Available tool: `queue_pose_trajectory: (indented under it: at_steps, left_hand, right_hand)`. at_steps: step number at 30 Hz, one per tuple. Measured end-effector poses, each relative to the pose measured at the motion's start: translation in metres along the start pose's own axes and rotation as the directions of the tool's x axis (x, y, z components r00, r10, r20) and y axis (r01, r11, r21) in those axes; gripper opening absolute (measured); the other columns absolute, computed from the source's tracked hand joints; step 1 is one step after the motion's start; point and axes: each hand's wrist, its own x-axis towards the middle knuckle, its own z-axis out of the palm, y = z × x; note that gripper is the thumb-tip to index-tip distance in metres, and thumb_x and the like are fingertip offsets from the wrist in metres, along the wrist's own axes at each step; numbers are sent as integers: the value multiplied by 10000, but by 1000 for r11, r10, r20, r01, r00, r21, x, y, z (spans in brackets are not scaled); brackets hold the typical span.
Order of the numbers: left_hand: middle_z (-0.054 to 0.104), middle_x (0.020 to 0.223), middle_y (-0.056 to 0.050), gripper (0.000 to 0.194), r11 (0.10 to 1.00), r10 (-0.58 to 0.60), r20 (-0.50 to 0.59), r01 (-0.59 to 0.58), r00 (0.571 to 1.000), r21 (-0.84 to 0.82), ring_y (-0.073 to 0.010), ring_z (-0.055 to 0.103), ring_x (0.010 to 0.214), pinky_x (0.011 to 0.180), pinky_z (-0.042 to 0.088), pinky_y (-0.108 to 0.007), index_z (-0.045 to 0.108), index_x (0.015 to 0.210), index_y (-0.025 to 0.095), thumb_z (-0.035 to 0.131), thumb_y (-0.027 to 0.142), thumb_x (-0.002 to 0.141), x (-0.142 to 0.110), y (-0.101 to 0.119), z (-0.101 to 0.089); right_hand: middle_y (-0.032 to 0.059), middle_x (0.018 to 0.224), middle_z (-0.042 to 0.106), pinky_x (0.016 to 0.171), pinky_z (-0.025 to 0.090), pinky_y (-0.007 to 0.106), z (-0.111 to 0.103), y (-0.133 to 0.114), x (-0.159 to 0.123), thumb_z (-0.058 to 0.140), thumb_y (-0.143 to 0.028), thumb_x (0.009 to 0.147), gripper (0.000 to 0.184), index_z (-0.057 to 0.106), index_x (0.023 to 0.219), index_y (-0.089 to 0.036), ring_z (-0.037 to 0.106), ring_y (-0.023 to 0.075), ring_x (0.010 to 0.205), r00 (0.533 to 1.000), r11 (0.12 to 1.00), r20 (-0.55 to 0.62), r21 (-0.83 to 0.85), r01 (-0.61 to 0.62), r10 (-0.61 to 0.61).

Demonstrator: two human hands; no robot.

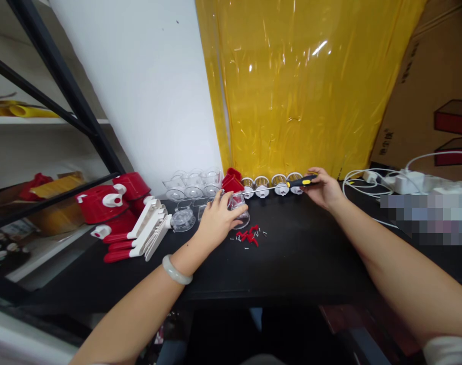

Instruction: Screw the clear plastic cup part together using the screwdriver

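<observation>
The black bench (pixel 292 268) extends below a white wall (pixel 147 91); a glossy yellow sheet (pixel 310 91), showing bright reflections, adjoins it; black-framed shelving (pixel 61 76) stands left; a brown cardboard box (pixel 417 96) stands right.

The left grip (pixel 220 215) partly hides a clear plastic part (pixel 237 199); the carton (pixel 413 111) is cropped.

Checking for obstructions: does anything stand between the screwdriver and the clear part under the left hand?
Nothing visible: the screwdriver in the right hand points toward the clear part under the left hand; the drums sit behind the shaft. Whether they touch is unclear.
</observation>
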Motion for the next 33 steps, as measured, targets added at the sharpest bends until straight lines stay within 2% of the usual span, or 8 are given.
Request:
queue_pose_trajectory:
  at_steps: [3,7,10,17,22,25,29,33]
  left_hand:
    - [492,1433,-171,415,1000,3,-3,-3,1000,-1,-443,457,1356,892,560,-543,664,1253,346,751,390,850,0,-1,1]
    - [491,1435,-187,421,1000,8,-3,-8,1000,-3,-461,466,1348,886,563,-552,670,1253,336,758,382,844,0,-1,1]
    - [495,1431,-193,415,1000,9,-3,-9,1000,-10,-470,466,1349,886,562,-559,674,1251,331,756,378,846,1,-1,0]
    - [493,1435,-184,411,1000,-1,13,1,1000,-7,-458,460,1357,894,561,-557,672,1252,337,751,379,851,1,1,-2]
    - [492,1432,-172,429,1000,-13,9,13,1000,-10,-443,459,1357,906,556,-540,663,1259,340,760,381,843,0,0,-1]
    - [490,1435,-177,420,1000,-14,9,15,1000,-20,-440,455,1362,913,552,-543,662,1264,337,748,382,855,0,-1,0]
    - [485,1442,-183,408,999,-5,8,6,1000,-32,-453,455,1363,913,551,-549,670,1256,331,744,384,858,0,-2,1]
    - [487,1438,-184,427,999,-4,-8,4,1000,-45,-451,460,1359,908,555,-550,663,1265,327,746,399,853,0,-2,2]
  right_hand:
    - [3,737,596,559,502,314,-1,-2,0,678,-325,629,231,545,797,-238,594,174,671,999,999,34,33,-25,24]
    - [-6,529,502,425,377,274,-3,2,4,600,-587,785,373,536,703,-229,482,149,462,997,949,-70,-315,-33,11]
    - [-34,455,446,389,296,254,-1,2,4,683,-561,755,365,536,687,-234,404,125,402,997,880,-73,-475,-5,-33]
    - [16,772,661,580,520,336,5,-13,-5,702,-273,603,260,559,819,-252,648,204,716,992,992,63,58,-114,110]
    - [9,555,541,451,427,302,-1,-3,2,663,-544,759,339,548,704,-230,515,165,485,995,970,-33,-221,-103,98]
    - [-45,454,418,399,336,262,-1,2,4,723,-490,745,318,547,681,-232,358,112,396,998,928,-62,-371,-43,22]
    - [-35,660,583,507,466,279,3,-8,-2,762,-315,634,257,566,786,-249,545,136,552,998,997,34,-69,-48,50]
    - [-7,661,579,516,478,313,5,-12,-3,720,-501,719,309,559,771,-242,579,169,580,996,998,79,-56,-36,40]
